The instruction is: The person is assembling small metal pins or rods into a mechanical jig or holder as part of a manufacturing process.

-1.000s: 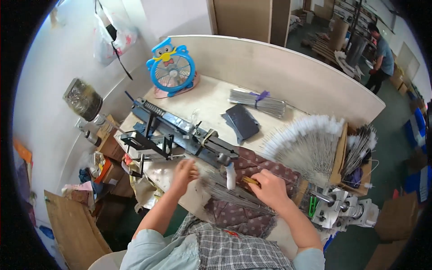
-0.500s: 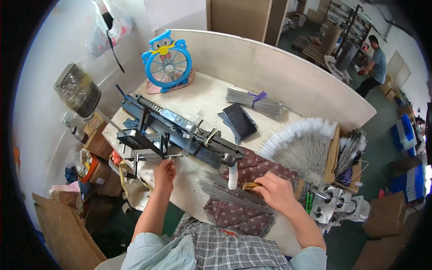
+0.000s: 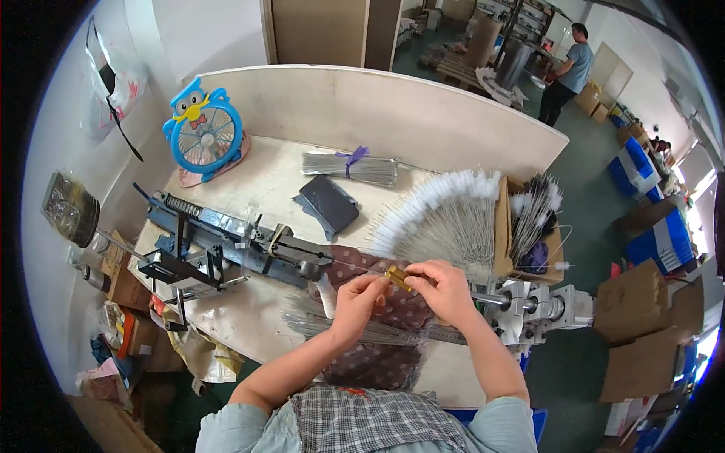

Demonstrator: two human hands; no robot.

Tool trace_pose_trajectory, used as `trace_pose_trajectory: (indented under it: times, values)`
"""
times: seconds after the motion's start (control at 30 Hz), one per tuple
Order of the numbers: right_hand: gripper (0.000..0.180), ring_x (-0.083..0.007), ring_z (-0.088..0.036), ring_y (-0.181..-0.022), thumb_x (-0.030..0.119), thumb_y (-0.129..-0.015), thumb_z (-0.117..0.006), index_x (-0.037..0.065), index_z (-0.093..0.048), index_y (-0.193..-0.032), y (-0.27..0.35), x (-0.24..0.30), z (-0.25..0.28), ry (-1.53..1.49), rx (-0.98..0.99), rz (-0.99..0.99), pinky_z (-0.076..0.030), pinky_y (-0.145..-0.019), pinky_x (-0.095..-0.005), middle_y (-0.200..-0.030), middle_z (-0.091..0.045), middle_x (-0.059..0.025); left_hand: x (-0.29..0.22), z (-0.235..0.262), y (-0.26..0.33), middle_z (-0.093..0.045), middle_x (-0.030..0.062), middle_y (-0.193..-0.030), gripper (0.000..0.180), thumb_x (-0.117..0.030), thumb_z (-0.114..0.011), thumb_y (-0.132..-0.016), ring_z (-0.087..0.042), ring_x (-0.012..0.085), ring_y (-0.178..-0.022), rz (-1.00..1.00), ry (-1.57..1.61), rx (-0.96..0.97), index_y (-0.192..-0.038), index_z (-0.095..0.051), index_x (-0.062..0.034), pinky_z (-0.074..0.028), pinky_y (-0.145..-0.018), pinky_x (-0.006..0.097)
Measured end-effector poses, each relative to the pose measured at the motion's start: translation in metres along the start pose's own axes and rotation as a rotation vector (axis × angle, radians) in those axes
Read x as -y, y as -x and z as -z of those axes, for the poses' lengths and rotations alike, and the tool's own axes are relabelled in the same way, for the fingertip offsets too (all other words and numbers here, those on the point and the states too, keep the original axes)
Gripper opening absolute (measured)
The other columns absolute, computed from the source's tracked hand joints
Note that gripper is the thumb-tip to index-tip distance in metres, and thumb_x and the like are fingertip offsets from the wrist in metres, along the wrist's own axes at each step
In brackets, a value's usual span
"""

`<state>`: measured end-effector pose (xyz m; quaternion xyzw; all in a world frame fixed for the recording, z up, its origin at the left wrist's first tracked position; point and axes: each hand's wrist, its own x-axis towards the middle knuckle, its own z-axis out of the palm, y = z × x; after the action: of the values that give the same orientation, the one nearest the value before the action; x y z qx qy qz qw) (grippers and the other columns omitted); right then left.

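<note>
My right hand (image 3: pixel 444 293) grips a small brass-coloured metal piece (image 3: pixel 397 278) between thumb and fingers, above the polka-dot cloth (image 3: pixel 347 260). Close beside its left end, my left hand (image 3: pixel 356 303) is closed in a pinch; what lies between those fingertips is too small to make out. A thin wire runs toward the piece from the long metal bench device (image 3: pixel 279 245). This device has a lever with a white-wrapped handle (image 3: pixel 327 296), just left of my left hand. Below my hands, a loose bunch of thin metal wires (image 3: pixel 302 321) lies partly hidden by my left forearm.
White-tipped wire brushes (image 3: pixel 445 219) fan out beside an open cardboard box (image 3: pixel 502 234). A silver clamp machine (image 3: pixel 540 306) stands at the right edge. Farther back are a dark phone (image 3: pixel 332 204), a tied wire bundle (image 3: pixel 377 171) and a blue fan (image 3: pixel 205 136). Another person (image 3: pixel 570 72) stands far off.
My left hand has moved right, from the device's side to beside the brass piece. My right hand has raised that piece off the wire bunch. The whole view has shifted.
</note>
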<state>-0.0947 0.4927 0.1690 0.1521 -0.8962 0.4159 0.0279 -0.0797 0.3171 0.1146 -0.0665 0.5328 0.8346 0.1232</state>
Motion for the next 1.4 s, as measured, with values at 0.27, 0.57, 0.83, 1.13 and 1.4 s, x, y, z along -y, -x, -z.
trace_pose_trajectory:
  times: [0.27,0.57,0.83,1.13,1.4]
  values:
    - [0.019,-0.0256,-0.057,-0.072,0.014,-0.079,-0.067,0.005,-0.066,-0.096,0.006,-0.01,0.011,-0.305,0.048,-0.118,-0.046,-0.066,-0.0332,-0.08,-0.062,-0.01,0.015,-0.008,-0.005,-0.064,0.0021,-0.078,0.02,-0.015,-0.057,-0.089,-0.051,0.0056,-0.066,-0.101,-0.079,0.065,-0.096,-0.066,0.0017,-0.042,-0.059,0.021]
    - [0.015,-0.0241,-0.057,-0.075,0.02,-0.074,-0.07,0.009,-0.067,-0.085,-0.013,0.009,0.003,0.165,-0.129,0.317,-0.047,-0.068,-0.035,-0.075,-0.063,-0.0044,-0.015,0.016,0.007,-0.061,0.0035,-0.076,0.013,-0.016,-0.058,-0.09,-0.051,0.0086,-0.063,-0.088,0.16,-0.276,-0.091,-0.061,-0.0038,-0.039,-0.058,0.023]
    - [0.014,-0.0258,-0.059,-0.079,0.02,-0.079,-0.063,0.007,-0.067,-0.082,-0.051,0.028,-0.051,0.247,-0.058,0.297,-0.048,-0.07,-0.037,-0.078,-0.065,-0.0065,-0.019,0.024,0.006,-0.063,0.0033,-0.073,0.017,-0.019,-0.058,-0.091,-0.052,0.0069,-0.059,0.032,0.217,-0.214,-0.095,-0.063,-0.0027,-0.041,-0.055,0.02]
    - [0.02,-0.025,-0.059,-0.075,0.021,-0.078,-0.066,0.006,-0.07,-0.09,-0.052,0.033,-0.041,-0.034,0.169,-0.115,-0.048,-0.069,-0.0351,-0.079,-0.066,-0.0104,-0.028,0.031,0.008,-0.065,0.0088,-0.084,0.036,-0.034,-0.046,-0.097,-0.062,0.0142,-0.075,0.12,0.155,-0.066,-0.104,-0.058,-0.0011,-0.048,-0.068,0.025]
    - [0.026,-0.0217,-0.055,-0.097,0.021,-0.07,-0.072,0.009,-0.066,-0.093,-0.031,0.046,-0.077,0.361,-0.225,0.285,-0.046,-0.079,-0.0369,-0.093,-0.063,-0.0012,-0.013,0.019,0.005,-0.062,0.0067,-0.102,0.034,-0.034,-0.04,-0.098,-0.06,0.0173,-0.091,-0.042,0.423,-0.199,-0.105,-0.055,-0.0044,-0.046,-0.083,0.034]
